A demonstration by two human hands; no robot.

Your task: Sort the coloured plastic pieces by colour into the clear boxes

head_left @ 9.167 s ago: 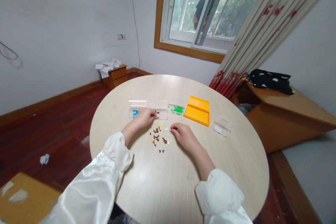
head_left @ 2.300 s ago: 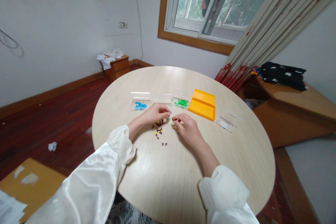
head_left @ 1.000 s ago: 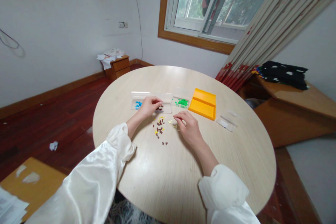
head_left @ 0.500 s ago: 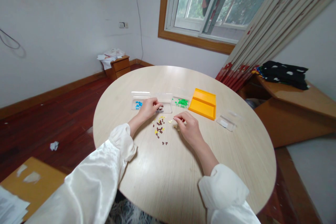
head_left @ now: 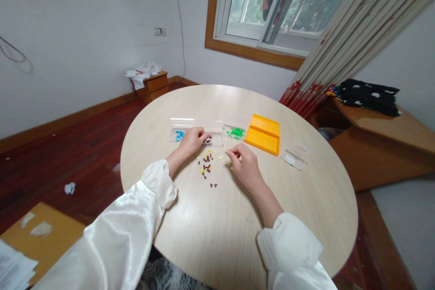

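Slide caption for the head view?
Left hand at a clear box with brown pieces, right hand near pale yellow pieces.

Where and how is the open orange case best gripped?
Probably by its tray's right wall, from the right: the orange case lies open, that raised edge suits pinching, and the clear box of green pieces crowds its left.

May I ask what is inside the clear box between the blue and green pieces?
Brown pieces show in the clear box, near the left hand, which covers its left end; anything there is hidden.
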